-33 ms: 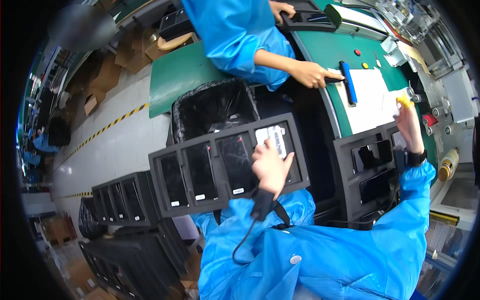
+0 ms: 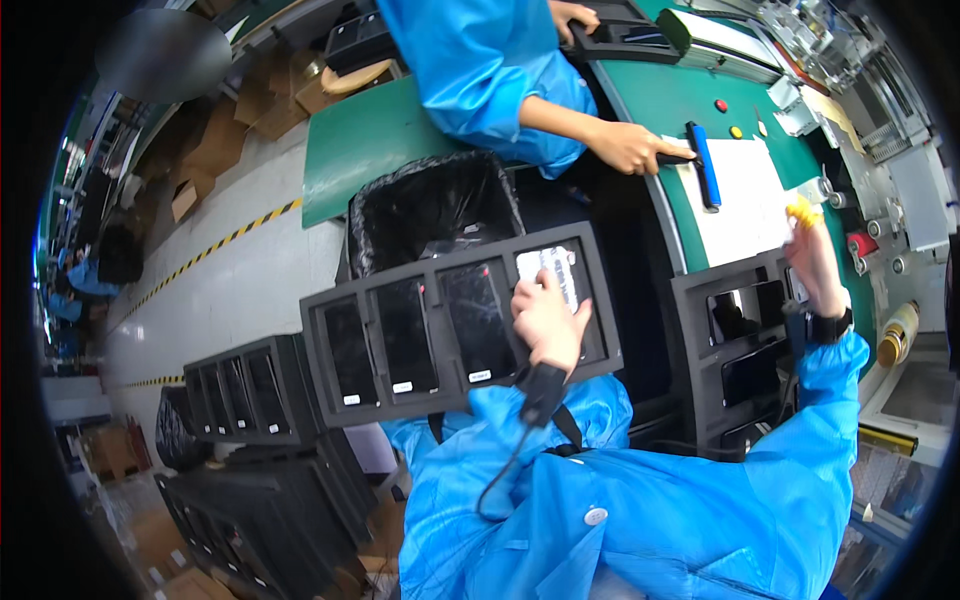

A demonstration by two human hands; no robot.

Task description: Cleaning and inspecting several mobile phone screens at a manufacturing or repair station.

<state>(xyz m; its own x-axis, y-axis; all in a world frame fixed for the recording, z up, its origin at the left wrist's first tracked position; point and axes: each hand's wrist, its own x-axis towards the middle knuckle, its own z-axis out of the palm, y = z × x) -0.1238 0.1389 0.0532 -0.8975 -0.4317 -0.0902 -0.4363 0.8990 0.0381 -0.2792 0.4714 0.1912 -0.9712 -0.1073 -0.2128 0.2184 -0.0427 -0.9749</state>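
A black tray (image 2: 400,400) with several compartments lies tilted across my lap, dark glass panels in three of them. My left hand (image 2: 548,320), with a black wrist strap and cable, lies with bent fingers on a pale panel (image 2: 550,265) in the rightmost compartment. My right hand (image 2: 815,255) reaches up to the near corner of a white sheet (image 2: 745,195) on the green bench (image 2: 660,100). Its fingertips wear yellow covers (image 2: 800,211). Whether it holds anything is hidden.
A co-worker in a blue coat has a hand (image 2: 625,148) on a blue roller (image 2: 703,165) on the sheet. A bin with a black liner (image 2: 430,205) stands ahead. More black trays are stacked at right (image 2: 740,340) and left (image 2: 240,385).
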